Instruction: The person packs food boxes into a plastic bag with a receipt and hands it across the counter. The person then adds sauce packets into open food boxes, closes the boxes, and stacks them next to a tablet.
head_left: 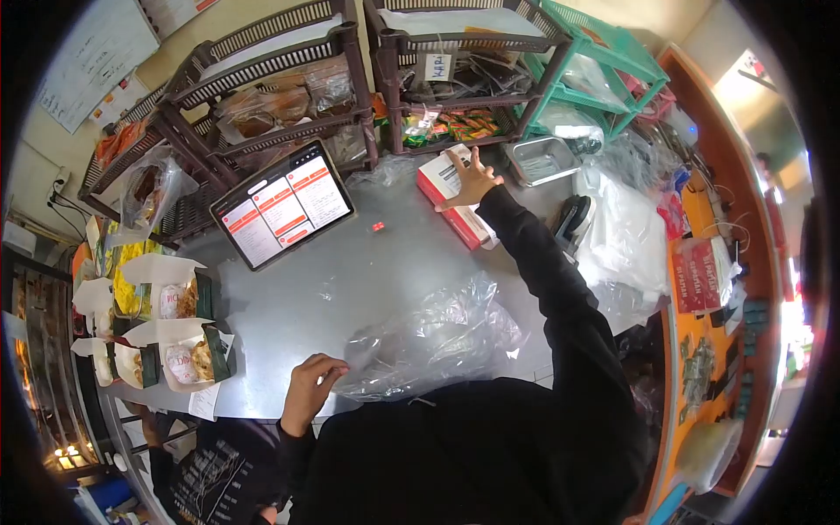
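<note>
A clear plastic bag (429,337) lies crumpled on the near side of the worktop (280,311), close to the person's body. The left hand (311,385) is drawn narrow at the bag's left edge, fingertips pinching the film. Farther back, the right hand (472,182) is spread wide over a red-and-white box (451,197); whether its fingers press on the box cannot be told.

With film this thin, a light pinch close to the edge would serve best, keeping the layers from bunching. The right hand's wide spread suits the box, provided thumb and fingers meet opposite sides squarely and the sleeve clears the metal tray (542,162) just beside it. Moving either thing low and slowly should spare the small red piece (378,227) between the bag and the back racks.

A tablet (284,206) leans at the back left, near a dark rack (280,105). Open food cartons (188,354) stand along the left edge, best kept away from loose film. Another person (214,472) is below them.
</note>
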`<state>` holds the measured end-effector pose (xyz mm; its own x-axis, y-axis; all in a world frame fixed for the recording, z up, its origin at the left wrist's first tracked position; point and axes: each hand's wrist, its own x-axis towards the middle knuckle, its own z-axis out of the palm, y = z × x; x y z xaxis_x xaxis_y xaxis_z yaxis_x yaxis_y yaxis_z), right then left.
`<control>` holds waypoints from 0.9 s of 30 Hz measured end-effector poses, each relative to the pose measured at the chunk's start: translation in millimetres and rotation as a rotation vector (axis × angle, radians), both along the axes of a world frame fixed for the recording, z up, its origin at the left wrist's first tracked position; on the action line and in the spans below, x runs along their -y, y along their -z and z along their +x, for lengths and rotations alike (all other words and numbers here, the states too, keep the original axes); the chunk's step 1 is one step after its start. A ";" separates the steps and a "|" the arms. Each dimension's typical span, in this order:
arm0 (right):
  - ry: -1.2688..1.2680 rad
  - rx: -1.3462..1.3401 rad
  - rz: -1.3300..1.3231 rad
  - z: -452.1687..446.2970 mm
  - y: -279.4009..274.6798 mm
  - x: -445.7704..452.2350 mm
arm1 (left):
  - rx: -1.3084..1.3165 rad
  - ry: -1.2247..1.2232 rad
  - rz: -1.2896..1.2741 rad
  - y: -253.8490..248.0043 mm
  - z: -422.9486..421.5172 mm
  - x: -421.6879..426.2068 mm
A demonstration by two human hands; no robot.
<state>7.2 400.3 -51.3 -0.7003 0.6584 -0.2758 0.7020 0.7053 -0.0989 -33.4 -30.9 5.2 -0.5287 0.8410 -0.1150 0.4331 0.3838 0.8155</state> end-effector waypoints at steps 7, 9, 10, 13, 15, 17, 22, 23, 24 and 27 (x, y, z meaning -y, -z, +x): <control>-0.095 -0.029 0.014 -15.3 -7.6 8.8 | 0.237 -0.161 0.085 15.0 -4.7 -8.5; -0.136 0.025 0.009 -17.4 -11.2 30.7 | 0.257 -0.178 0.084 18.3 -9.0 -12.4; -0.145 0.058 0.001 -19.4 -10.0 46.2 | 0.266 -0.181 0.076 20.3 -9.1 -11.3; -0.133 0.070 -0.005 -35.1 -11.9 67.1 | 0.342 -0.028 0.414 45.3 -12.0 -22.7; -0.193 0.049 0.004 -36.5 -10.7 69.3 | 0.560 -0.001 0.457 42.6 -12.7 -25.1; -0.249 0.003 0.013 -32.5 -10.3 74.0 | 0.793 -0.048 0.463 38.1 -15.9 -20.6; -0.428 -0.498 0.095 -19.7 -93.3 122.8 | 0.680 -0.154 0.271 54.7 -19.4 -6.5; -0.621 -0.735 0.038 -18.6 -119.7 130.7 | 0.746 -0.188 0.289 55.9 -19.4 -6.0; -0.808 -0.975 -0.026 -17.1 -142.5 137.9 | 0.811 -0.222 0.307 56.4 -19.1 -7.0; -0.497 -1.102 -0.902 -1.0 -161.3 176.8 | 0.958 -0.379 0.512 46.8 -14.4 -14.5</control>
<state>6.2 223.5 110.1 -0.9149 0.2004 0.3504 -0.2953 0.2593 -0.9195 -47.8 -16.4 -41.6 -0.6379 0.7108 -0.2965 -0.5210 -0.1148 0.8458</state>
